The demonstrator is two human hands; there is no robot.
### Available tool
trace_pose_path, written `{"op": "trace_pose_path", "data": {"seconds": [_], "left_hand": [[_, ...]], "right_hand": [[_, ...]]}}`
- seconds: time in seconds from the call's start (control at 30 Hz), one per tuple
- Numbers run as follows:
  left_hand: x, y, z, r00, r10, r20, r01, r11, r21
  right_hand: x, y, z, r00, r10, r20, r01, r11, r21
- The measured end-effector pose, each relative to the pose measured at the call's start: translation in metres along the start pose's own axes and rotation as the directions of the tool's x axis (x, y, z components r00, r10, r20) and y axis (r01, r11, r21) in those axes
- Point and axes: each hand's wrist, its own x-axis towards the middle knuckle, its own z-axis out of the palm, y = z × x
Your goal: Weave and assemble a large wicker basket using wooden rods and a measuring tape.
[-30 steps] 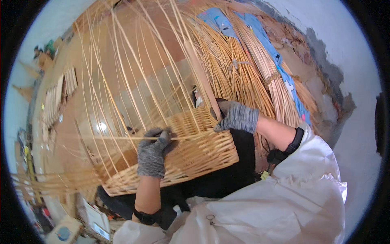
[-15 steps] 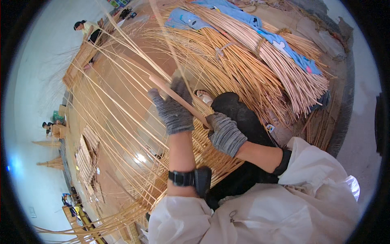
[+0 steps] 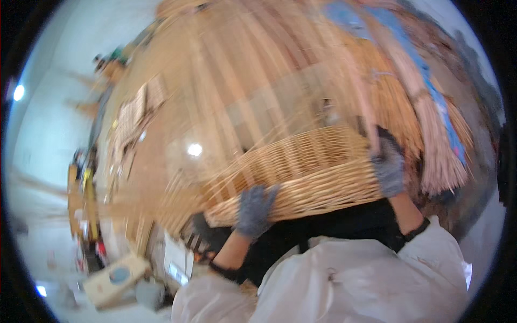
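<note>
A partly woven wicker basket (image 3: 323,188) lies across my lap, long and narrow, with loose stakes rising blurred from its far side. My left hand (image 3: 254,211), in a grey knit glove, lies against the near wall towards its left end, fingers spread over the weave. At the basket's right end, my gloved right hand (image 3: 389,167) is closed around a pale wooden rod (image 3: 371,132) that points up and away. Motion smears the rod, and its far end cannot be made out. Part of the right hand's fingers is dark and blurred.
Bundles of long rods (image 3: 431,145) lie on the floor at the right, with a blue cloth (image 3: 398,40) along them. A woven panel (image 3: 132,118) is at the far left. Nearer on the left stands a cream box (image 3: 116,280) with a round blue patch.
My view has swung, bringing the basket into sight. My hands have moved apart: the left from the rod to the basket wall, the right to the basket's right end with the rod.
</note>
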Motion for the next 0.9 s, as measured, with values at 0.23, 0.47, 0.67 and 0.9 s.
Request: {"op": "trace_pose_path", "data": {"seconds": [0.23,0.47,0.67,0.9], "left_hand": [[0.013,-0.009,0.013,0.935,0.086,-0.343,-0.039,0.989,0.143],[-0.063,-0.093,0.055,0.086,-0.904,-0.419,-0.103,0.410,-0.906],[-0.055,-0.108,0.047,0.405,-0.887,-0.221,-0.158,0.171,-0.973],[-0.009,-0.144,0.134,0.262,-0.936,-0.237,-0.289,0.159,-0.944]], "right_hand": [[0.049,0.091,-0.005,0.995,-0.028,-0.097,0.001,0.963,-0.270],[0.060,-0.056,0.058,0.982,-0.125,0.139,0.179,0.412,-0.894],[-0.037,-0.229,0.281,0.464,-0.251,0.850,0.748,0.625,-0.223],[-0.054,-0.226,0.394,0.158,-0.297,0.942,0.987,0.019,-0.160]]}}
